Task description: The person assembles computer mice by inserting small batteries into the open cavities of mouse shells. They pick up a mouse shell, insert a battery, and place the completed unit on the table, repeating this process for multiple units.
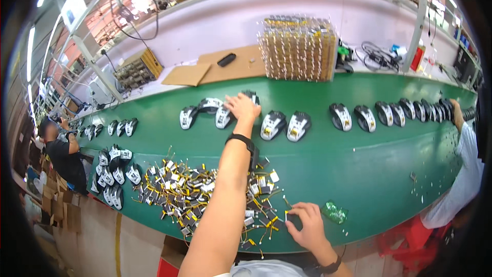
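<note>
My left hand (243,106) reaches across the green bench, its fingers curled over a black-and-white shell (224,118) shaped like a computer mouse. A darker shell (250,94) shows partly behind that hand. Two similar shells (273,125) with yellow patches stand just to its right, and others (188,117) to its left. Low on the right, my right hand (307,225) pinches a small flat battery (286,216) between thumb and fingers, mostly seen edge-on. Beside it spreads a heap of small wired batteries (179,190), partly hidden by my left forearm.
A green plastic bag (334,212) lies right of my right hand. More shells run along the bench toward a co-worker's hand (456,113) at the right. Stacked trays (297,48) and cardboard (233,66) stand behind. Another person (66,154) works at the left.
</note>
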A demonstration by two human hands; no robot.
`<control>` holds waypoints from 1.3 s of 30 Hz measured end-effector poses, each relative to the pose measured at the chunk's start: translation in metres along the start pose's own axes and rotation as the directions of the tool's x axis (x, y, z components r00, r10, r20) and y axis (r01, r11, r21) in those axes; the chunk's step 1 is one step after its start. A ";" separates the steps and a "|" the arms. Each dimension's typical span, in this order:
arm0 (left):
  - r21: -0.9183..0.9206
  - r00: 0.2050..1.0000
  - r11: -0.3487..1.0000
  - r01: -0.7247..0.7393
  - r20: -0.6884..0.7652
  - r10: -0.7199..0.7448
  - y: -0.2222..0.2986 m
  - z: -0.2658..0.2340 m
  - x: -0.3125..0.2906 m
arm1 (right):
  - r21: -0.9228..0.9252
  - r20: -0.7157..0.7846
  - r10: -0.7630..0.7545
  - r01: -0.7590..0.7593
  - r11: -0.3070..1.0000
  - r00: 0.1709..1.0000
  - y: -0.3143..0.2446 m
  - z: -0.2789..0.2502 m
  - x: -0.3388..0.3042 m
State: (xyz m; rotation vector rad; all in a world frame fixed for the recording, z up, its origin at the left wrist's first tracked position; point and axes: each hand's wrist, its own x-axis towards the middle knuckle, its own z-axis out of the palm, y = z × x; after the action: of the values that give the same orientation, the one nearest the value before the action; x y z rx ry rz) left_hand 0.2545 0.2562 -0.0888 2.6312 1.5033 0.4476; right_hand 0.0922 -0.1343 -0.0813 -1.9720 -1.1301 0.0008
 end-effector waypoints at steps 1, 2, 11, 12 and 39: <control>-0.047 0.995 0.995 -0.089 0.046 0.091 -0.006 -0.004 0.008 | 0.067 0.003 0.017 -0.017 0.998 1.000 -0.001 -0.003 0.003; -0.100 0.980 0.980 -0.172 0.087 0.180 -0.014 -0.005 0.011 | 0.134 0.007 0.033 -0.034 0.990 0.999 -0.003 -0.004 0.002; -0.992 0.963 0.090 -0.084 -0.057 0.263 -0.057 -0.128 -0.058 | -0.021 0.078 0.246 -0.245 0.969 0.966 0.003 0.000 0.045; -0.997 0.946 -0.065 0.040 0.017 0.325 -0.066 -0.152 -0.082 | -0.075 0.071 0.219 -0.214 0.974 0.973 0.005 0.003 0.050; -0.463 0.826 -0.687 0.560 0.376 0.420 -0.128 -0.136 -0.333 | 0.372 0.101 0.058 -0.092 0.924 0.993 -0.089 -0.005 0.011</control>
State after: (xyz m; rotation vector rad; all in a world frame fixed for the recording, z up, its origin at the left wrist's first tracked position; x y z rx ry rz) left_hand -0.0496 0.0274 -0.0562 0.3945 0.2087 0.5160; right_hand 0.0374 -0.1078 -0.0147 -1.6804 -1.0215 0.3265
